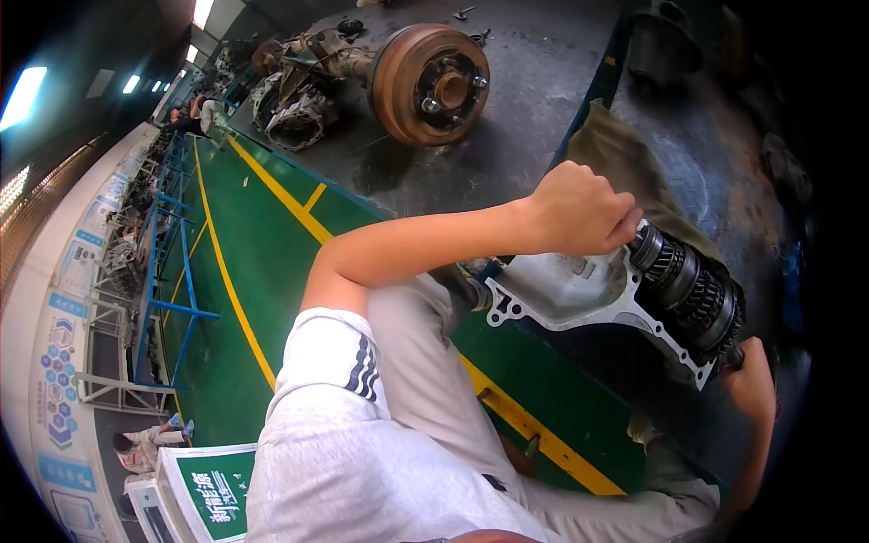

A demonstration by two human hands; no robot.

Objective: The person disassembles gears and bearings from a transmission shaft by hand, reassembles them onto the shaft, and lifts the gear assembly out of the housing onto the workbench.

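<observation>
My left hand (584, 210) is closed in a fist around the upper end of a gear shaft (683, 276), a dark steel shaft stacked with toothed gears and rings. At the shaft's lower end, my right hand (751, 380) has its fingers curled round the stub. The gears lie over a silver transmission housing (570, 290) with a flat, bolt-holed flange. I cannot tell whether the shaft rests in the housing or is held just above it. A brown cloth (625, 158) lies beside the housing on the metal workbench (543, 100).
A rusty brake drum (430, 86) on an axle stands farther along the bench, near a dismantled metal casing (294, 113). A dark cylindrical part (665, 45) sits at the upper right. Blue racks (186, 312) line the green floor (262, 244), and other people are in the distance.
</observation>
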